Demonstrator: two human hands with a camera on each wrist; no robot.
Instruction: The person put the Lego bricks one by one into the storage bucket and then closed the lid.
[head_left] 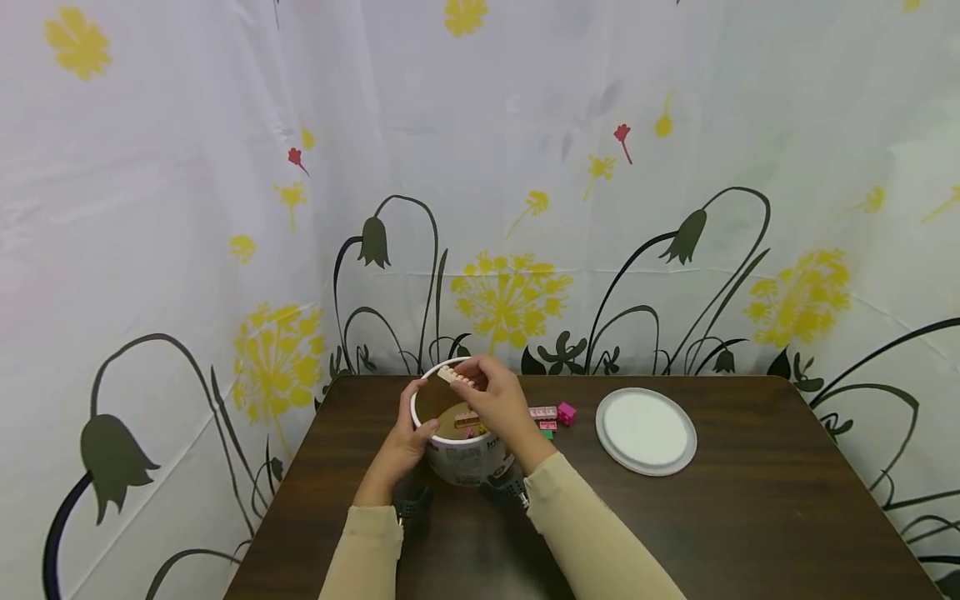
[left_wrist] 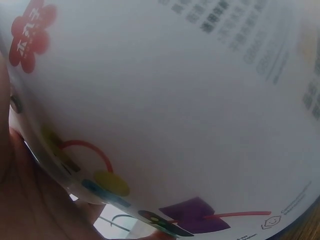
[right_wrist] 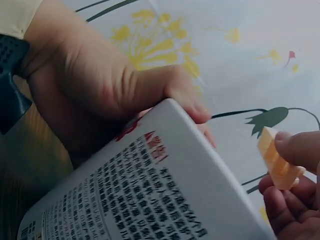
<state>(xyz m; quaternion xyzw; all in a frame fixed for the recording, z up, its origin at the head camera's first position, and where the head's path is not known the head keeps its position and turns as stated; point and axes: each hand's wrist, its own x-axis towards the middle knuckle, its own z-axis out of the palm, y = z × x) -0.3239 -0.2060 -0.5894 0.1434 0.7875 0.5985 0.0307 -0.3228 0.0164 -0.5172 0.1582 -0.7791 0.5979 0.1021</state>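
Note:
A white cardboard tub with printed sides stands on the table, tilted toward me. My left hand grips its rim at the left, thumb over the near edge. Above the opening, my right hand pinches a long peach-coloured toy brick between thumb and fingers. That brick also shows clearly in the right wrist view, studs facing the fingers. Inside the tub lie an orange-tan brick and some pink and yellow pieces, partly hidden by the right hand. The left wrist view is mostly filled by the tub's printed wall.
Right of the tub, partly behind my right arm, lie a light pink brick, a magenta brick, a small pink brick and a green brick. A round white lid lies farther right on the dark wooden table.

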